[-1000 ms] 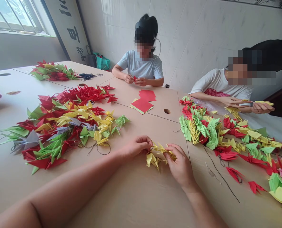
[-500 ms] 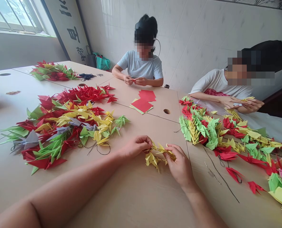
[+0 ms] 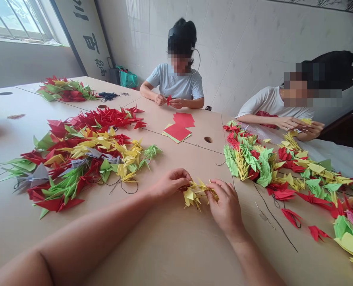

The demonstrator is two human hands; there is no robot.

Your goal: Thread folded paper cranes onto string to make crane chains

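A short string of yellow paper cranes (image 3: 191, 197) stretches between my two hands, just above the tabletop (image 3: 176, 242). My left hand (image 3: 174, 183) is closed in a pinch at its left end, where a bit of dark red shows by the fingertips. My right hand (image 3: 225, 202) closes its fingers around the right end of the yellow cranes. Some cranes hang down between the hands. To the left lies a large heap of red, green, yellow and grey paper cranes (image 3: 83, 159) with dark thread loops beside it.
Strings of folded paper cranes (image 3: 265, 167) run along the right side, with loose red cranes (image 3: 318, 233) and a dark thread (image 3: 279, 226) near them. Red paper squares (image 3: 178, 132) lie mid-table. Two people sit opposite, folding paper. Another crane pile (image 3: 67, 89) lies at the back left.
My hands stay almost in place, and the yellow cranes between them have shifted slightly. Across the table, one person's red paper piece is now raised upright; the person on the right has lowered their hands.
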